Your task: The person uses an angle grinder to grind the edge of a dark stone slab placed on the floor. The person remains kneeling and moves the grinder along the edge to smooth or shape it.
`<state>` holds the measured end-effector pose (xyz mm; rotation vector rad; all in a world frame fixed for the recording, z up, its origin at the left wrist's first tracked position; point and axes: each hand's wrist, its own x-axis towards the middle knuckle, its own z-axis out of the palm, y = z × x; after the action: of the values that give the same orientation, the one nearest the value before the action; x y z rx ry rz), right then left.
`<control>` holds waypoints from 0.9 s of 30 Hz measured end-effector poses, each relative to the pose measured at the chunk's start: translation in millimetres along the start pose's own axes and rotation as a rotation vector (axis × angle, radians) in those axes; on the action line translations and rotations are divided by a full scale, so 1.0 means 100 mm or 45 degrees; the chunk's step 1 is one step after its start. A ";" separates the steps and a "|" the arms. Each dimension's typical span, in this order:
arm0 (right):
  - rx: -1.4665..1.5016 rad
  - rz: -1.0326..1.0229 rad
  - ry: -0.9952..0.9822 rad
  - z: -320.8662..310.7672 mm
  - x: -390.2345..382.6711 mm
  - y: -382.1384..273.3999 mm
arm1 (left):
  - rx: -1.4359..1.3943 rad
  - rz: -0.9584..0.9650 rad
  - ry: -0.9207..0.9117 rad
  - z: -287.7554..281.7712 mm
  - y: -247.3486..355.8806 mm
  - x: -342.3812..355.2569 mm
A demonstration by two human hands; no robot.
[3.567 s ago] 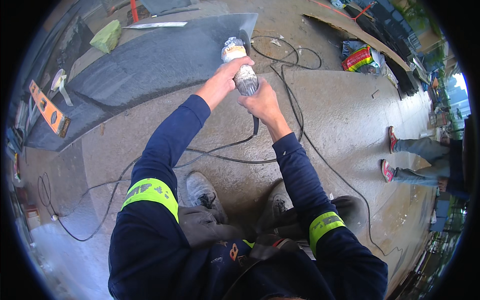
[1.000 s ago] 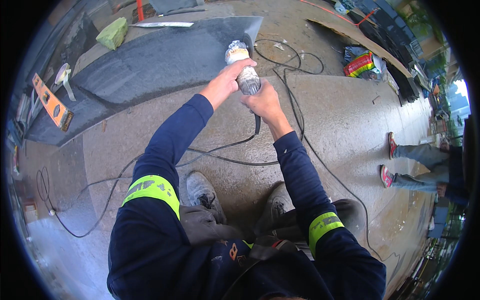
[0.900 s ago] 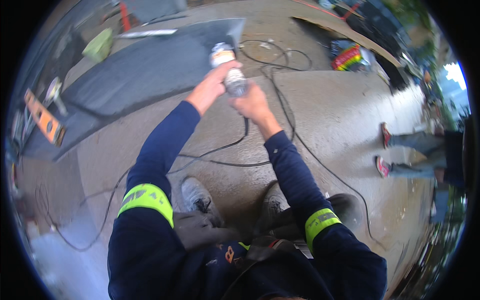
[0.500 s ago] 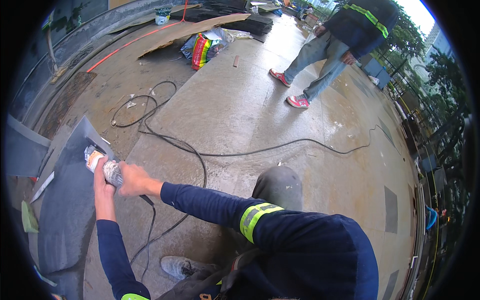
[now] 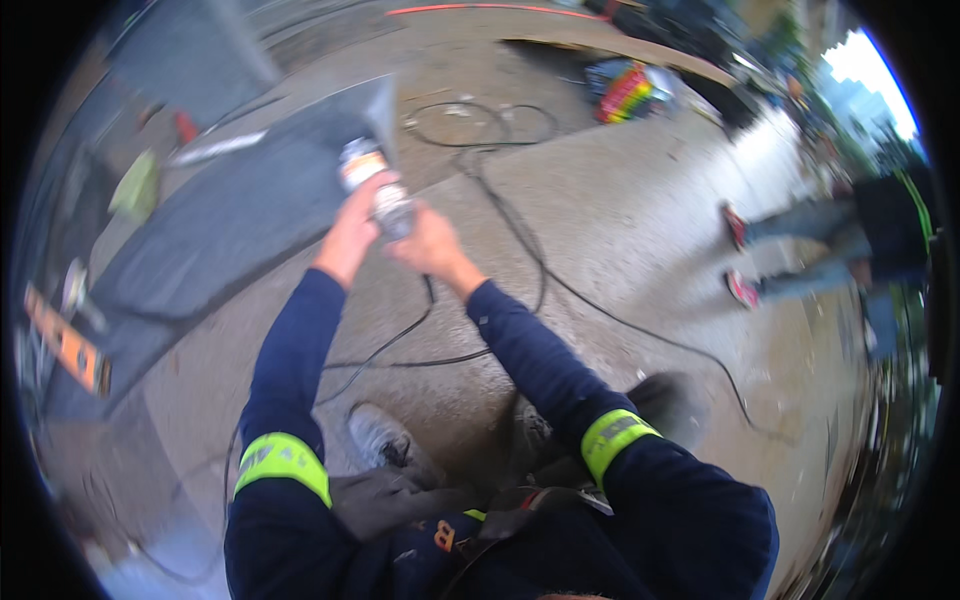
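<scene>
Level [image 5: 68,340], orange, one, at the left end of the slab [image 5: 215,235], the slab being dark grey, long and flat. Roll of tape [image 5: 74,285], pale, one, also at the slab's left end, just beside the level; blurred. Block [image 5: 135,188], light green, rough-shaped, one, beyond the slab's far edge. Strip [image 5: 218,148], pale, narrow, straight, one, along the slab's far edge. Left hand [image 5: 352,232], bare, at the slab's near edge toward its right end, wrapped about the middle of the grinder, dark blue sleeve with a yellow-green band. Grinder [image 5: 365,167], white and grey with an orange patch, one, head over the right end of the slab, body slanting down past its near edge; whether it touches the slab cannot be told. Right hand [image 5: 430,245], bare, just off the slab's near edge, closed round the rear end of the grinder, sleeve and band to match. Cable [image 5: 510,213], black, running over the floor [image 5: 640,230] right of the slab, part of it looped. Bag [image 5: 630,90], red, yellow and green, well right of the slab, beside a tan board [image 5: 660,52]. Bystander [image 5: 795,225], jeans and red shoes, farthest right of the slab.
</scene>
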<state>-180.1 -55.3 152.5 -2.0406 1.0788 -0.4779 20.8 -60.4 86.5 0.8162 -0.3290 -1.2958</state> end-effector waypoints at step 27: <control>0.054 0.001 0.001 -0.27 -0.16 -0.24 | -0.081 -0.056 0.170 0.62 0.23 -0.33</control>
<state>-193.1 -45.6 188.6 -2.0029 1.0616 -0.4974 -11.3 -50.1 152.1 0.8556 -0.1634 -1.2795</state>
